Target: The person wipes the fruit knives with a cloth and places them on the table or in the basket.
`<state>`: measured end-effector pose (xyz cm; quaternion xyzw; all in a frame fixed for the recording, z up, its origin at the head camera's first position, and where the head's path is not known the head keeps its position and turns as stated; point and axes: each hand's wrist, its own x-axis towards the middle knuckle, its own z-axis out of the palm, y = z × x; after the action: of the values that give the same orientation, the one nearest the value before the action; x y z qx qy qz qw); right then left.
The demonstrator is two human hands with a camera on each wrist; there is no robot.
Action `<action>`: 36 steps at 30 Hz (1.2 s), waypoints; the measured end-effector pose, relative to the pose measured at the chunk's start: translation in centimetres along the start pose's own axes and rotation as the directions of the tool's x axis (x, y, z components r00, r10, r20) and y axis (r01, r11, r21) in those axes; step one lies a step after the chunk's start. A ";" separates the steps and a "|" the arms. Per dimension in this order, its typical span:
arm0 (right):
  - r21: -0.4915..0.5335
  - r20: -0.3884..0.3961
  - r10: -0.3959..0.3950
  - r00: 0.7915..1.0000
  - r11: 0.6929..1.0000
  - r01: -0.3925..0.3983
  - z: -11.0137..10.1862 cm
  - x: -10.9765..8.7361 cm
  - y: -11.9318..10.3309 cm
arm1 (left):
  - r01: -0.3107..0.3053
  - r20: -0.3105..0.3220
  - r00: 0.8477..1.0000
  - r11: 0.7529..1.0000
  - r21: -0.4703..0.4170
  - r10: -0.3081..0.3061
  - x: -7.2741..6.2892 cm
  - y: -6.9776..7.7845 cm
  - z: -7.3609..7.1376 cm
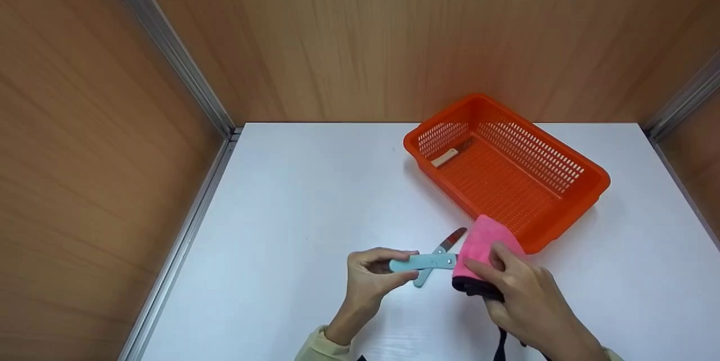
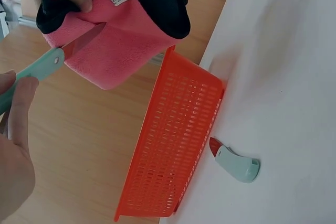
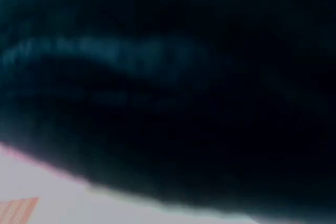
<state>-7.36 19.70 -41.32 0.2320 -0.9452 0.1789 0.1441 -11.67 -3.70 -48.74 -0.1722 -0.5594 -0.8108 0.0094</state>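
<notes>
My left hand (image 1: 364, 282) pinches the light blue-green handle of a folding knife (image 1: 424, 262) between thumb and fingers. The knife is unfolded, and its reddish blade (image 2: 86, 40) lies against a pink fleecy cloth (image 1: 485, 237) with black trim and a white label. My right hand (image 1: 523, 296) grips that cloth in folds around the blade; the blade's tip is hidden in it. A second folding knife (image 1: 453, 238) of the same colours lies on the table behind the first, partly unfolded. Dark material close to the lens fills most of the right wrist view.
An orange plastic basket (image 1: 447, 185) stands askew at the back right, just beyond the cloth. Inside it, by its left end, lies a knife with a beige handle (image 1: 445, 157). Wooden panels (image 1: 360, 40) border the white table (image 1: 292, 192). Black straps (image 1: 500, 344) hang below the right hand.
</notes>
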 end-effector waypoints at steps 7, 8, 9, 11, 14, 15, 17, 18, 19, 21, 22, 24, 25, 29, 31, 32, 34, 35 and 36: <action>0.009 0.026 0.043 0.999 0.999 -0.043 -0.2 -0.3 0.3 | 0.019 -0.012 1.000 1.000 0.006 -0.019 -0.1 0.3 -0.3; 0.014 0.029 0.049 0.998 0.999 -0.049 -0.2 -0.3 0.4 | 0.017 -0.013 1.000 1.000 0.005 -0.017 -0.1 0.3 -0.4; 0.019 0.034 0.056 0.998 0.998 -0.057 -0.2 -0.4 0.5 | 0.014 -0.014 1.000 1.000 0.003 -0.014 -0.1 0.3 -0.4; 0.021 0.046 0.073 0.996 0.997 -0.074 -0.3 -0.4 0.7 | 0.010 -0.020 1.000 1.000 -0.006 -0.010 -0.2 0.3 -0.6; 0.017 0.064 0.097 0.993 0.995 -0.099 -0.4 -0.6 1.1 | 0.005 -0.026 1.000 1.000 -0.025 -0.005 -0.3 0.3 -0.8; 0.018 0.066 0.105 0.992 0.994 -0.106 -0.4 -0.7 1.2 | 0.002 -0.027 1.000 1.000 -0.028 -0.003 -0.3 0.2 -0.8; 0.021 0.056 0.107 0.993 0.994 -0.108 -0.5 -0.8 1.5 | -0.001 -0.028 1.000 0.999 -0.037 0.000 -0.4 0.2 -1.0; 0.021 0.048 0.106 0.993 0.994 -0.107 -0.5 -1.0 1.7 | -0.001 -0.028 1.000 0.999 -0.035 0.000 -0.4 0.2 -1.0; 0.022 0.037 0.104 0.994 0.994 -0.104 -0.5 -1.1 1.9 | 0.003 -0.029 1.000 0.999 -0.034 -0.004 -0.4 0.2 -1.1; 0.027 0.014 0.097 0.995 0.995 -0.098 -0.5 -1.3 2.3 | 0.012 -0.034 0.999 1.000 -0.025 -0.012 -0.3 0.2 -1.2; 0.030 0.005 0.096 0.995 0.995 -0.096 -0.4 -1.4 2.5 | 0.021 -0.039 0.999 0.999 -0.024 -0.022 -0.3 0.2 -1.3; 0.035 -0.012 0.101 0.995 0.994 -0.100 -0.4 -1.6 2.8 | 0.039 -0.057 0.998 0.999 -0.003 -0.039 -0.3 0.3 -1.4; 0.041 -0.020 0.105 0.994 0.994 -0.104 -0.4 -1.7 3.0 | 0.050 -0.067 0.997 0.999 0.003 -0.049 -0.2 0.3 -1.5; 0.064 -0.062 0.126 0.990 0.990 -0.122 -0.5 -1.9 3.5 | 0.093 -0.104 0.991 0.995 0.039 -0.089 -0.3 0.3 -1.7; 0.087 -0.083 0.147 0.986 0.986 -0.140 -0.6 -2.0 3.6 | 0.109 -0.110 0.989 0.993 0.047 -0.103 -0.3 0.2 -1.7; 0.101 -0.095 0.160 0.983 0.984 -0.150 -0.7 -2.0 3.7 | 0.114 -0.109 0.988 0.992 0.054 -0.107 -0.3 0.2 -1.8; 0.126 -0.115 0.185 0.976 0.977 -0.170 -0.8 -2.0 3.7 | 0.120 -0.105 0.988 0.991 0.061 -0.113 -0.3 0.2 -1.8; 0.140 -0.124 0.198 0.972 0.974 -0.180 -0.9 -1.9 3.7 | 0.121 -0.103 0.988 0.991 0.064 -0.114 -0.3 0.2 -1.8; 0.150 -0.136 0.206 0.969 0.971 -0.185 -1.0 -1.9 3.7 | 0.123 -0.100 0.988 0.990 0.067 -0.116 -0.3 0.2 -1.8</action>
<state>-7.41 23.94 -42.08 0.1327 -0.9355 0.2732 0.1806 -11.79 -5.42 -49.25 -0.0988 -0.5969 -0.7962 -0.0060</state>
